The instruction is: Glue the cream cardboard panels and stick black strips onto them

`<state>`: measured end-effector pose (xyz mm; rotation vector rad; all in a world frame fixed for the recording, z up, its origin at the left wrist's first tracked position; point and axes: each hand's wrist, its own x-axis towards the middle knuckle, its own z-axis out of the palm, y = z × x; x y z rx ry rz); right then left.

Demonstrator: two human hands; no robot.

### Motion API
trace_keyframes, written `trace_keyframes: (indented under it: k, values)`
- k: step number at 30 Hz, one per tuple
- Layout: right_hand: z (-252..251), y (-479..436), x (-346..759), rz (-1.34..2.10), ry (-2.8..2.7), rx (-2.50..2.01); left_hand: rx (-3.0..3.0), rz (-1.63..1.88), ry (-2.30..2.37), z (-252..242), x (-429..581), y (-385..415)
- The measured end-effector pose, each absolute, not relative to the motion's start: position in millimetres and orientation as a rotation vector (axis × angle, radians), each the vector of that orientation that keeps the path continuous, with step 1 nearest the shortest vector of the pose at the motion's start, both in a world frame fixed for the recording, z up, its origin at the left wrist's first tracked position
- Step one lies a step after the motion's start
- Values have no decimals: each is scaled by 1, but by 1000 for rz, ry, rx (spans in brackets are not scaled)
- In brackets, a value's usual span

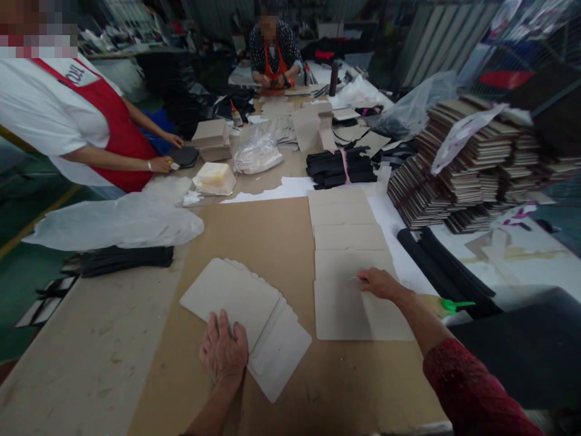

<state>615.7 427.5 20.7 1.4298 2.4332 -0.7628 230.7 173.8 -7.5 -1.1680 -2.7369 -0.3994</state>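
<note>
My left hand point(226, 349) rests with its fingers stretched out on the near edge of a fanned pile of grey cardboard sheets point(245, 297) with rounded corners. More sheets from this fan point(284, 348) spread towards the lower right. On the right, my right hand point(379, 283) is closed in a pinch over the nearest sheet point(342, 312) of an overlapping column of cardboard. A small pale sliver shows at its fingertips, too small to name. Behind that sheet, the other sheets of the column point(347, 236) run away from me in overlapping steps.
Tall cardboard stacks point(467, 163) stand at the right, near black strips point(442, 266) and a green-handled tool point(456, 306). Plastic sheeting point(118, 221) lies at the left. A tied black bundle point(340, 168) lies behind the column. Co-workers stand at the left and far end.
</note>
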Motion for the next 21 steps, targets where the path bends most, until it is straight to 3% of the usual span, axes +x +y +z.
trace_keyframes:
  k: [9,17,21]
  values:
    - [21,389,604,-588,2635,1568,-1171,-432,-2726,-13,229,173]
    - [-3,339,552,-764,2727,1804,-1176,-424,-2758,-9,231,173]
    - [0,330,476,-1018,2855,1557,-1169,-357,-2758,-11,230,170]
